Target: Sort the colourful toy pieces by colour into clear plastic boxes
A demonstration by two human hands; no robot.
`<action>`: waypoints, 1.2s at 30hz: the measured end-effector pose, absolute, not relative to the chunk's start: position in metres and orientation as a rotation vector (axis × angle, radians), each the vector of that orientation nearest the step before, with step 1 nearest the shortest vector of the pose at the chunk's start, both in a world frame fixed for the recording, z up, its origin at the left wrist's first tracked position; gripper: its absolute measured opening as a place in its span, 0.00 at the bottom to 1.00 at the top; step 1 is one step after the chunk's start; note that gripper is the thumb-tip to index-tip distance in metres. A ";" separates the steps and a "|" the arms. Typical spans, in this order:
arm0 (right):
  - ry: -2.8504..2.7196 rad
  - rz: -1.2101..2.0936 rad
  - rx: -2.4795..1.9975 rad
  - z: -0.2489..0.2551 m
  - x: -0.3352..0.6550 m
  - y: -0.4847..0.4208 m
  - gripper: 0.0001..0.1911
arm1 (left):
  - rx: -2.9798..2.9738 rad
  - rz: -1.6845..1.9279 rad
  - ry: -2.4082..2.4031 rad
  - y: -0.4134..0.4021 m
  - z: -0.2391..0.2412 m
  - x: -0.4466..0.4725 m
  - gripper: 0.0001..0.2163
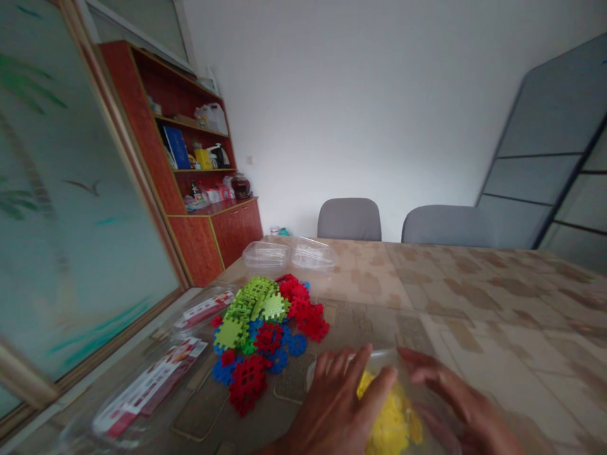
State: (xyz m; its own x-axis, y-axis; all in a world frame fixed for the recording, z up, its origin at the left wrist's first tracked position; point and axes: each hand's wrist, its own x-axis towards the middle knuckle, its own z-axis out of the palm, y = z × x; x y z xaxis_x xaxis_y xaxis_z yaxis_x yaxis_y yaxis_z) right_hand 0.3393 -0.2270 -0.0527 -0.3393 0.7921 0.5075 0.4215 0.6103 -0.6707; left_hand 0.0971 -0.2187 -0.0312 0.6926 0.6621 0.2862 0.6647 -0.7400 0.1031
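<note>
A clear plastic container (385,357) with yellow plastic building pieces (389,420) inside is at the near edge of my view. My left hand (339,395) grips its left side, the fingers over the outer wall and the thumb reaching over the yellow pieces. From the right, my right hand (458,401) curls around the opposite wall. Its lower fingers are partly hidden and blurred. Left of the container lies a loose heap of toothed pieces: green pieces (253,297), red pieces (249,382) and blue pieces (279,360).
Two clear empty containers (313,254) stand behind the heap. Clear packages with a red-and-white label (154,385) lie at the table's left side. Grey chairs (349,219) are beyond the patterned table (478,303). A red-brown cabinet (237,230) stands at the back left.
</note>
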 end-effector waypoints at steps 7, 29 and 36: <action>-1.773 0.869 -1.040 -0.068 0.350 -0.213 0.20 | -3.085 -0.526 -1.113 -0.212 -0.029 0.101 0.34; -1.479 1.846 -0.947 -0.020 0.358 -0.208 0.28 | -3.175 -0.346 -1.220 -0.218 -0.028 0.089 0.37; -1.487 1.851 -1.076 -0.009 0.370 -0.193 0.18 | -3.169 -0.311 -1.252 -0.220 -0.033 0.094 0.36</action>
